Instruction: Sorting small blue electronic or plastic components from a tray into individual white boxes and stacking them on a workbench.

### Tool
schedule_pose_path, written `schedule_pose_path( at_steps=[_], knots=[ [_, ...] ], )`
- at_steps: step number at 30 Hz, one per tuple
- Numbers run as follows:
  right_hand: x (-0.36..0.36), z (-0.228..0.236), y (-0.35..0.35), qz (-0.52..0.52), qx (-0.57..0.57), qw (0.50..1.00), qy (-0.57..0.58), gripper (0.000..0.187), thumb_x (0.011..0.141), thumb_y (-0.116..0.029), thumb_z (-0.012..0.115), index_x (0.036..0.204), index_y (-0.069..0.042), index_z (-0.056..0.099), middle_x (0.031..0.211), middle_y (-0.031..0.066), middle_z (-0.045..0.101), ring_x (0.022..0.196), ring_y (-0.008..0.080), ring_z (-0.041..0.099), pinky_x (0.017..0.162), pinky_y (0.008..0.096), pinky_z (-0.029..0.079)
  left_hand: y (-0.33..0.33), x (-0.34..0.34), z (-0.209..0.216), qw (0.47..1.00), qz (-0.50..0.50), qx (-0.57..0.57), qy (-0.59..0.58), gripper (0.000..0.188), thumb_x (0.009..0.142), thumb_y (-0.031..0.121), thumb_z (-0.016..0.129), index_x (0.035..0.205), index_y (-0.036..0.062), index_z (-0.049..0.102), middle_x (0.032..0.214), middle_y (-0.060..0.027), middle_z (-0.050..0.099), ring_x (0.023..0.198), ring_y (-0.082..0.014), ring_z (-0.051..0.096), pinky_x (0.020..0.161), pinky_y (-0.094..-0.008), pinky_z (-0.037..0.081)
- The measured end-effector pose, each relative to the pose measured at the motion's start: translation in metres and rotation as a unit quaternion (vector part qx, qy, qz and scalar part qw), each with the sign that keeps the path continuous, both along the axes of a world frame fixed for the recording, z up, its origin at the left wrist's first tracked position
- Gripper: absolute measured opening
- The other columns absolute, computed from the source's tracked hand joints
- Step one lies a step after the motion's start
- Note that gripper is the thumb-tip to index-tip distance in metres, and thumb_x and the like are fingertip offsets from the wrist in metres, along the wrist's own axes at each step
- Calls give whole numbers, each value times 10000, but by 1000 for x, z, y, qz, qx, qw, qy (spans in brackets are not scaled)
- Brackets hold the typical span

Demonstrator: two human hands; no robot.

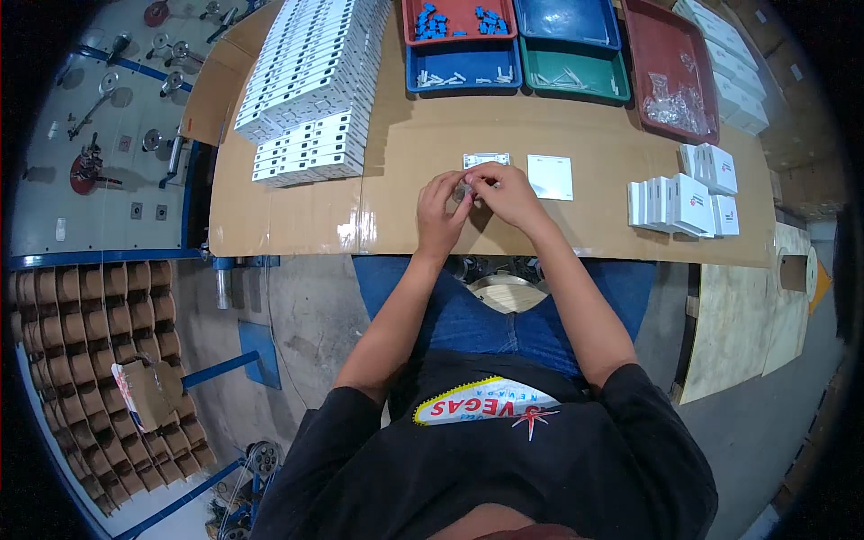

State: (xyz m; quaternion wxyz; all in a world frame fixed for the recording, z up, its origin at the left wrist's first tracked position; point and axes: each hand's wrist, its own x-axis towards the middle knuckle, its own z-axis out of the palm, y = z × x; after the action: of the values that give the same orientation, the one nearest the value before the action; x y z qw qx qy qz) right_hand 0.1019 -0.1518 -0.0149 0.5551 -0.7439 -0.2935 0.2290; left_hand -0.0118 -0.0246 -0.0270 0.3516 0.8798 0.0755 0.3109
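Note:
My left hand [439, 214] and my right hand [511, 195] meet over the cardboard-covered table. The fingertips of both are pinched around a small, greyish see-through piece that looks like a clear plastic bag [460, 192]; fingers hide most of it. Just beyond them lies a white plastic frame-like part [486, 160] with cut-outs, partly covered by my right hand. A flat white square plate [550, 177] rests to the right of that hand, apart from it.
Tall stacks of white parts [310, 90] stand at left. At the back are a red tray [461, 38] of blue plugs, blue [463, 88] and green [576, 93] trays of small pale pieces, and a dark red tray [668, 54] of clear bags. White boxes [689, 205] stand right.

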Motion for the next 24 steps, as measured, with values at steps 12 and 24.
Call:
schedule_pose_path(
  at_steps=[12,24],
  knots=[
    [6,5,0,-70,70,992,77,208,974,-190,689,1069,-30,782,934,110,780,806,176,714,734,315,547,22,2,-16,893,50,-444,-59,291,1070,158,580,1276,-40,635,1128,-117,712,968,-146,692,850,-279,568],
    [-21,1,9,-35,57,995,78,274,975,-153,701,1199,3,720,943,82,754,735,124,671,674,283,534,29,-13,-19,768,42,-635,-74,320,1053,142,603,1315,-39,578,1205,-142,693,1088,-219,694,898,-334,568]
  ],
)
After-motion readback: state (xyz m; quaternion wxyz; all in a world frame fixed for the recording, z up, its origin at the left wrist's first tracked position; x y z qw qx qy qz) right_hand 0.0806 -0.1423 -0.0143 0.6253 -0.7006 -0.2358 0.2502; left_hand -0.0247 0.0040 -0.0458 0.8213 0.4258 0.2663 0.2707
